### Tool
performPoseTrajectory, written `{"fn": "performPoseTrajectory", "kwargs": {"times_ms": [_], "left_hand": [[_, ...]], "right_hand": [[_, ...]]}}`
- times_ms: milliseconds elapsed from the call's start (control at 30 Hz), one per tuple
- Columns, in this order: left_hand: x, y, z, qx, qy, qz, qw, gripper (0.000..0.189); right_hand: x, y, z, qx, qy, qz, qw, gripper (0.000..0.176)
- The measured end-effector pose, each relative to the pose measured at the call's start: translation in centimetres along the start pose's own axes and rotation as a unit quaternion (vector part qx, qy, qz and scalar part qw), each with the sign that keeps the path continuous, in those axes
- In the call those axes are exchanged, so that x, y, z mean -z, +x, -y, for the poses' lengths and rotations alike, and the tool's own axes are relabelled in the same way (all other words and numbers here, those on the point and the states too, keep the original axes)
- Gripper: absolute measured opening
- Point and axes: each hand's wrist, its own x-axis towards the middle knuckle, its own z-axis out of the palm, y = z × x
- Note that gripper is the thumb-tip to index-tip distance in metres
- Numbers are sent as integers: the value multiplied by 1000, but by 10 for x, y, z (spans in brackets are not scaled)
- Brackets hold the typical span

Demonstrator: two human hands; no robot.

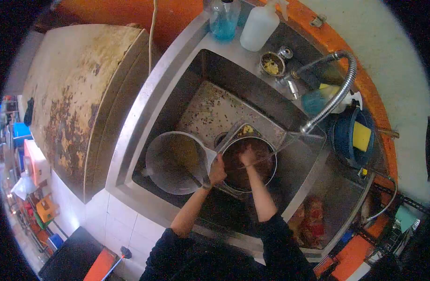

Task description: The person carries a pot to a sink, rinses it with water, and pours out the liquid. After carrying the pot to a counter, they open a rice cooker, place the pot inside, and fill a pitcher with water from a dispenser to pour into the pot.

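A large round whitish strainer [173, 163], looking like mesh with a pale rim, is tilted over the left front of the sink. My left hand [218, 170] is closed around the handle side of it, right next to the pot. Inside a round metal pot [276, 165] of brownish liquid, my right hand [247, 155] reaches down; its fingers are blurred and partly hidden. The pot stands in the metal sink [196, 89], near a metal tray [246, 127] with yellowish bits. Dark scraps are scattered on the sink bottom.
A flexible metal tap [348, 75] arches over the sink's right side. Behind stand a blue-liquid bottle [223, 23], a white spray bottle [260, 27] and a small food-filled strainer cup [272, 65]. A dark blue bucket [343, 140] holds a yellow sponge [361, 136].
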Motion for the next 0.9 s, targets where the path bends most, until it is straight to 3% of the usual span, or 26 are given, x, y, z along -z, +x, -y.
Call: {"fn": "performPoseTrajectory", "kwargs": {"times_ms": [67, 100, 133, 167, 200, 267, 333, 367, 400, 467, 500, 567, 667, 700, 733, 767, 800, 833, 867, 900], "left_hand": [[4, -2, -7, 37, -18, 37, 998, 79], [-5, -1, -1, 9, -37, -13, 999, 78], [-12, 0, 4, -19, -55, -63, 996, 77], [-7, -1, 0, -19, -56, -63, 996, 77], [3, -3, -8, 14, -42, -18, 999, 77], [-4, 0, -1, 45, -30, 28, 998, 77], [-38, 11, 31, -73, -52, -55, 994, 76], [-27, 9, 21, -74, -53, -56, 994, 76], [-16, 4, 14, -23, -70, -2, 997, 69], [-8, 1, 9, 29, -86, 52, 994, 63], [-10, 2, 10, 44, -72, 65, 994, 63], [-12, 3, 10, 57, -58, 78, 994, 63], [1, 0, 0, -1, -75, 30, 997, 64], [13, -3, -11, 64, -70, 91, 991, 65], [23, -6, -19, 128, -66, 151, 978, 65], [6, -4, -3, 128, -65, 150, 978, 65], [-9, -1, 12, 30, -46, 61, 997, 71], [-21, 1, 25, -69, -25, -29, 997, 77], [-21, 0, 25, -68, -24, -31, 997, 77], [-20, 0, 24, -77, -19, -33, 996, 78]], "right_hand": [[32, -3, 0, -190, -65, 198, 959, 59], [30, -9, -7, -191, -65, 199, 959, 59], [3, -25, -31, -120, -142, 180, 966, 57], [-20, -40, -48, -48, -218, 159, 962, 56], [-33, -53, -53, -48, -218, 159, 962, 56], [-56, -80, -62, -71, -150, 5, 986, 42], [-69, -97, -64, -89, -80, -152, 981, 31], [-60, -95, -52, -95, -42, -228, 968, 27], [-52, -96, -39, -94, -42, -229, 968, 27], [8, -90, 21, -100, 83, -99, 987, 29], [8, -89, 29, -102, 83, -99, 986, 29], [4, -89, 39, -55, 21, -56, 997, 23], [-7, -86, 44, 22, -68, 12, 997, 22], [-15, -77, 41, 23, -66, 12, 998, 22], [-31, -65, 30, 11, -139, 112, 984, 21], [-29, -50, 27, -1, -211, 208, 955, 20], [-24, -39, 22, 1, -210, 207, 955, 20], [3, -28, 28, 42, -193, 148, 969, 18], [20, -20, 29, 83, -174, 89, 977, 20], [18, -13, 15, 85, -173, 89, 977, 20]]}}
